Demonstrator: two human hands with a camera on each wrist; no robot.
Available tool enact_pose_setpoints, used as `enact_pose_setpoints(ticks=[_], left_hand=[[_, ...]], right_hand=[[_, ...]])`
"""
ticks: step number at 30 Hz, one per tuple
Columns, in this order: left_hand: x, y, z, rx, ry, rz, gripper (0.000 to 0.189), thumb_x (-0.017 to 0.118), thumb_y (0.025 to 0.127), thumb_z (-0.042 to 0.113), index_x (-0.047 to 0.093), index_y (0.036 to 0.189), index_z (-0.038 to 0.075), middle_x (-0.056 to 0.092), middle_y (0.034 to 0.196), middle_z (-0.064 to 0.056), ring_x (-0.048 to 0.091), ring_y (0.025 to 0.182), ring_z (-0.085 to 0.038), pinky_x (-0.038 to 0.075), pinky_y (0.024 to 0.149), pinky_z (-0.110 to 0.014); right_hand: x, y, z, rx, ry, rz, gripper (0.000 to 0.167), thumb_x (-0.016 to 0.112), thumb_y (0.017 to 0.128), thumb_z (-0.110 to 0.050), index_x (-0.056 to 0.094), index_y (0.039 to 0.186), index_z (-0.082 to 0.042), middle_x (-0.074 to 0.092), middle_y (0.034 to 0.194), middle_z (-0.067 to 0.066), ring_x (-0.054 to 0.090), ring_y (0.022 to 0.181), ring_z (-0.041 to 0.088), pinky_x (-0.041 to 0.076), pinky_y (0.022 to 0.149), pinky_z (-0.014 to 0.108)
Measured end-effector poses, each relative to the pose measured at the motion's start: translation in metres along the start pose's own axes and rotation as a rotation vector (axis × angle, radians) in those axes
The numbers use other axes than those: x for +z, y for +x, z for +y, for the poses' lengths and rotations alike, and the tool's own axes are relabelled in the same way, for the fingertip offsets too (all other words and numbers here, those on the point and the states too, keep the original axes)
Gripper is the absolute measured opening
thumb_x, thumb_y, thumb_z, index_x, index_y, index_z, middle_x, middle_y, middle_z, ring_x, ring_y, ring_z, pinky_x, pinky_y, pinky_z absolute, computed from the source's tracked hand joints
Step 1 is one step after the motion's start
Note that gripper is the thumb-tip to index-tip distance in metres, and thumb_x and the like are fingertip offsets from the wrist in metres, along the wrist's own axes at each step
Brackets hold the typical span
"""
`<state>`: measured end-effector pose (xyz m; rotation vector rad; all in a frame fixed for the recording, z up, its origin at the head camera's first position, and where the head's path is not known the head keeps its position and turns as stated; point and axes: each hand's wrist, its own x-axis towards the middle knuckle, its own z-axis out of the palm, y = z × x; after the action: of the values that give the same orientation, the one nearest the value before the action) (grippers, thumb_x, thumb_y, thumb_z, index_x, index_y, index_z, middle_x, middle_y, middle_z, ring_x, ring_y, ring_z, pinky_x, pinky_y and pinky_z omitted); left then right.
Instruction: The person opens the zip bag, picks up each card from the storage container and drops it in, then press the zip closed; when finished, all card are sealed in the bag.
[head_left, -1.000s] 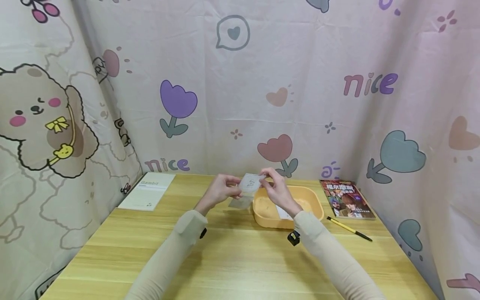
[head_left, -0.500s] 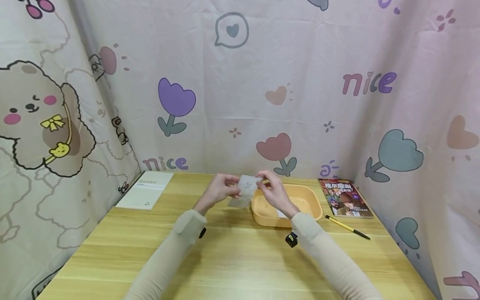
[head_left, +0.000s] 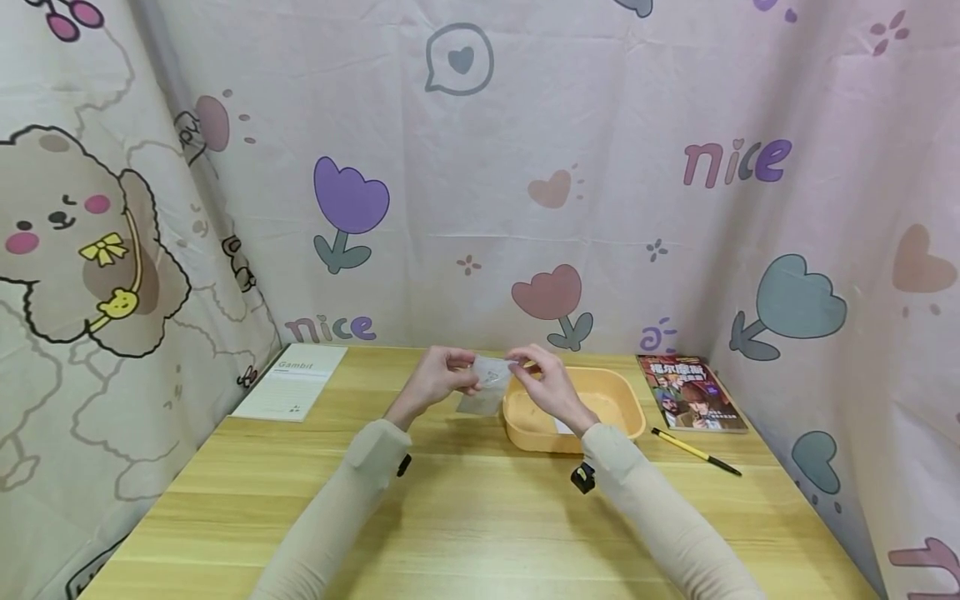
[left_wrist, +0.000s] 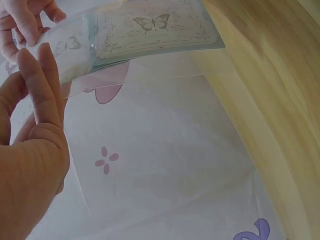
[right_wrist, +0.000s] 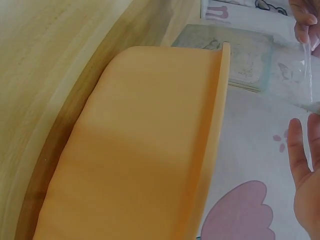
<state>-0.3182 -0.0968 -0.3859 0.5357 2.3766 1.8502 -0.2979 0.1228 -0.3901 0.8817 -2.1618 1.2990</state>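
Between both hands is a clear plastic bag (head_left: 480, 404) containing pale green-edged paper sheets (left_wrist: 159, 32) with a butterfly print. A second, fainter butterfly print (left_wrist: 67, 46) shows near its upper end, between the fingers. My left hand (head_left: 438, 383) pinches the bag's left side at the top. Opposite it, my right hand (head_left: 550, 385) pinches the top right corner, over the edge of a yellow-orange plastic basket (head_left: 525, 440). In the right wrist view the basket's wall hides part of the bag.
A white paper piece (head_left: 562, 427) lies in the basket. Right of it are a yellow-and-black pen (head_left: 696, 452) and a comic-style book (head_left: 693, 396). A white "Gambit" notepad (head_left: 292, 383) lies at the table's far left. A patterned curtain (head_left: 450, 167) hangs behind the table.
The pale printed top part held between the hands has sunk lower and tilted flatter. My right hand has come down slightly, while the left stays nearly in place.
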Motion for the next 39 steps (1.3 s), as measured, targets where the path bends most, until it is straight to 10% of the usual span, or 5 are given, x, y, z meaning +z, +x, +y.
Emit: enact_pose_setpoints(ticks=[16, 24, 32, 39], left_hand=[[-0.004, -0.001, 0.002, 0.013, 0.022, -0.005, 0.036, 0.068, 0.088, -0.004, 0.062, 0.123, -0.009, 0.066, 0.119, -0.027, 0.074, 0.077, -0.023, 0.064, 0.076, -0.044], [-0.004, -0.002, 0.002, 0.020, 0.041, 0.003, 0.036, 0.068, 0.088, -0.003, 0.063, 0.122, -0.009, 0.067, 0.118, -0.025, 0.073, 0.075, -0.019, 0.064, 0.069, -0.034], [-0.008, -0.001, 0.002, 0.015, 0.003, -0.031, 0.038, 0.067, 0.089, -0.004, 0.059, 0.125, -0.012, 0.062, 0.123, -0.031, 0.074, 0.080, -0.024, 0.064, 0.072, -0.033], [-0.013, 0.000, 0.001, 0.005, -0.004, -0.064, 0.040, 0.066, 0.090, -0.004, 0.057, 0.127, -0.013, 0.059, 0.126, -0.033, 0.074, 0.084, -0.028, 0.064, 0.076, -0.038]], right_hand=[[-0.002, -0.001, -0.001, 0.022, 0.011, -0.001, 0.010, 0.063, 0.090, 0.007, 0.070, 0.098, 0.009, 0.068, 0.093, 0.020, 0.064, 0.085, 0.030, 0.060, 0.069, 0.034], [-0.011, -0.004, 0.010, 0.159, 0.109, -0.030, 0.014, 0.062, 0.093, 0.001, 0.069, 0.104, 0.006, 0.066, 0.099, 0.021, 0.065, 0.084, 0.037, 0.059, 0.069, 0.025], [-0.017, -0.012, 0.061, 0.355, 0.164, -0.071, 0.022, 0.064, 0.094, -0.006, 0.067, 0.113, 0.004, 0.069, 0.100, 0.017, 0.066, 0.082, 0.023, 0.062, 0.076, 0.047], [-0.029, -0.023, 0.075, 0.404, 0.160, -0.107, 0.019, 0.064, 0.094, -0.007, 0.067, 0.111, 0.003, 0.068, 0.100, 0.022, 0.066, 0.083, 0.020, 0.063, 0.070, 0.032]])
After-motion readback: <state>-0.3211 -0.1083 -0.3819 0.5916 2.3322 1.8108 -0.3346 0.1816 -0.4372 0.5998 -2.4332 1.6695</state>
